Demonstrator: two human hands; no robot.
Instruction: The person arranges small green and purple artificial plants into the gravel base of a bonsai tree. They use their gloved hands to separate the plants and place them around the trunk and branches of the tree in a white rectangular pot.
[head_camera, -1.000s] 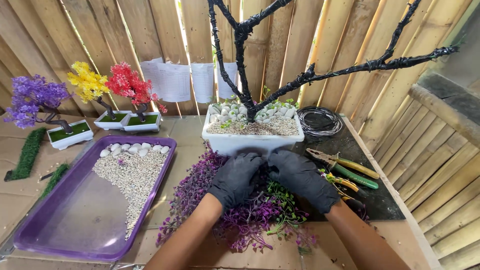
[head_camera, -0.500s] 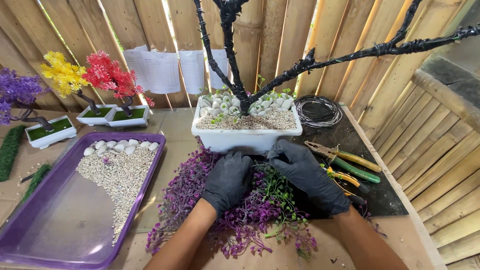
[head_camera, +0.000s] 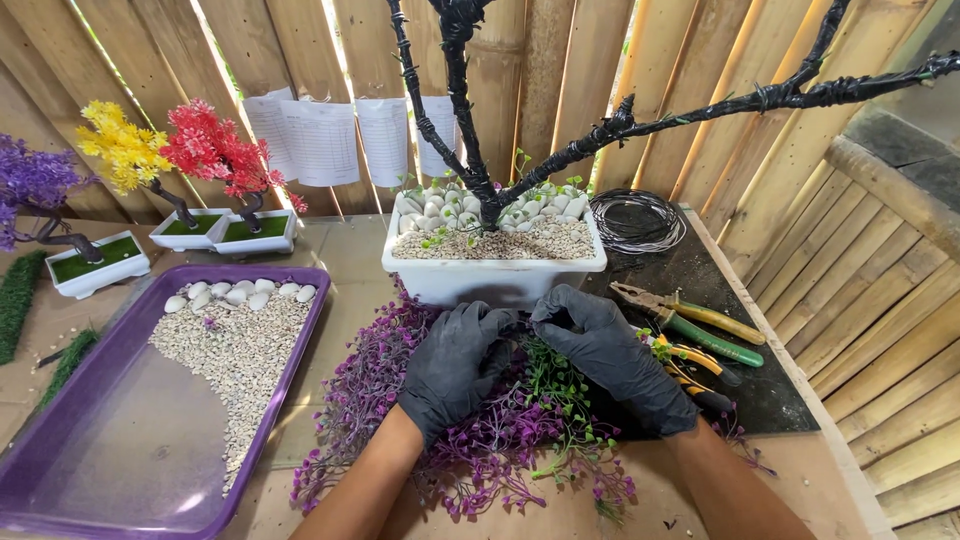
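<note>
Both black-gloved hands, left (head_camera: 460, 362) & right (head_camera: 610, 352), are pinching purple plastic foliage sprigs (head_camera: 490, 440) at 6 o'clock of white rectangular planter (head_camera: 495, 280). Sprigs likely light, springy; grip by stems.

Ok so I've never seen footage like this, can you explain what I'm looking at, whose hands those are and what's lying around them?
This is one view from a camera worn on a person's head, looking down at their own hands. The left hand and right hand, both in black gloves, press into a pile of purple artificial foliage. Just behind stands a white planter with pebbles and a black wrapped tree trunk. To the left is a purple tray of gravel, to the right pliers and a wire coil.
</note>
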